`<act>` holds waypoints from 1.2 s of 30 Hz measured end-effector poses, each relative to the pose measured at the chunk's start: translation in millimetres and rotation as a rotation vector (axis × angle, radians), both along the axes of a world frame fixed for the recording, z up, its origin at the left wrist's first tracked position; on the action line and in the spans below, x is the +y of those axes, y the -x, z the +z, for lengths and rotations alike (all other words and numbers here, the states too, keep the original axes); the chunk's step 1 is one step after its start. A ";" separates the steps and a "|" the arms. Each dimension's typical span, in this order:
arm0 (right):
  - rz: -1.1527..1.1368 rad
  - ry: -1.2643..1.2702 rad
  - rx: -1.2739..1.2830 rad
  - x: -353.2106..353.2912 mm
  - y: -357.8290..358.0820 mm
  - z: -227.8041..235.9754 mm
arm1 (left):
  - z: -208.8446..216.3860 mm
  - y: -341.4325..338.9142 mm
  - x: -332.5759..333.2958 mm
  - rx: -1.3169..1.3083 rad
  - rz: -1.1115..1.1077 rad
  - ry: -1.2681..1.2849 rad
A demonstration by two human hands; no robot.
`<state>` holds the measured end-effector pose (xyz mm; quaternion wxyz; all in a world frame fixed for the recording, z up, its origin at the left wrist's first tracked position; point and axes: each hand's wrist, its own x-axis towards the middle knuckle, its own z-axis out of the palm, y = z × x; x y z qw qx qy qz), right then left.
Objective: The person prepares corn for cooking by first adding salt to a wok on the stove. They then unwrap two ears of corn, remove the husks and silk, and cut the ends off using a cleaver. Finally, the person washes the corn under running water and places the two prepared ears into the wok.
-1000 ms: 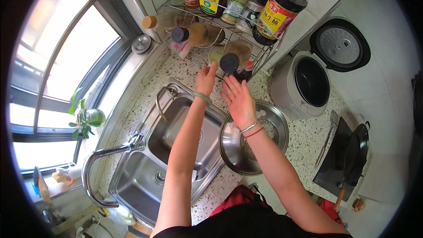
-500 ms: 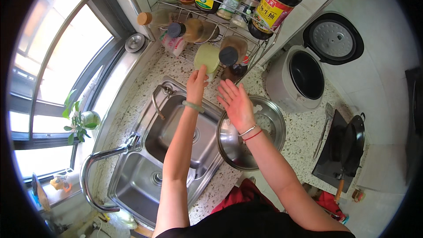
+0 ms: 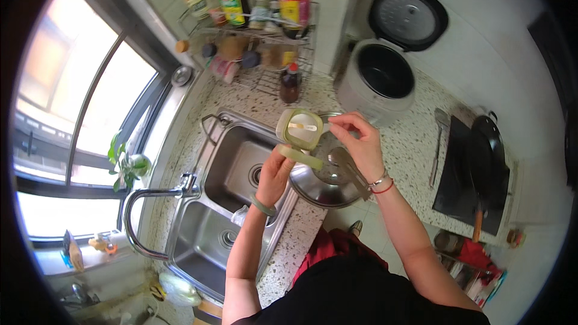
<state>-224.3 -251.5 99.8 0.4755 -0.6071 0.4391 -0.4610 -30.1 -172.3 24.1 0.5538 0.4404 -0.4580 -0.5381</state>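
Observation:
My left hand (image 3: 274, 176) grips a pale green seasoning jar (image 3: 282, 121) by its lower side. The jar's green lid (image 3: 301, 157) is raised, and white contents with a small pale spoon (image 3: 302, 126) show inside. Beside the jar's rim, my right hand (image 3: 360, 141) has thumb and forefinger pinched together; what they hold, if anything, is too small to make out. Below both hands is a wide metal bowl (image 3: 337, 197), partly hidden by the hands and jar. A brownish, blurred flat shape (image 3: 349, 168) shows over the bowl under my right hand.
A double sink (image 3: 198, 229) with a curved tap (image 3: 129, 222) lies to the left. Behind stand a wire rack (image 3: 253, 81) with several bottles and a rice cooker (image 3: 358, 87) with its lid up. A wok (image 3: 489, 162) and a spatula (image 3: 438, 144) are on the right.
My left hand has brought the green jar from the rack toward the bowl, and its lid is now up. My right hand has gone from spread fingers to a pinch beside it.

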 end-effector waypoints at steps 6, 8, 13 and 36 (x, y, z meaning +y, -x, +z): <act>-0.140 0.577 0.660 41.9 108.5 39.7 | 26.8 98.8 8.5 -0.249 -0.083 0.191; -0.227 0.650 0.792 54.8 139.1 48.9 | 39.9 133.2 6.1 -0.350 -0.145 0.255; -0.361 0.673 0.981 77.8 217.1 59.8 | 52.3 221.4 8.0 -0.311 -0.306 0.213; -0.716 0.564 0.969 116.1 490.5 58.5 | 49.4 491.9 -19.9 -0.361 -0.530 0.396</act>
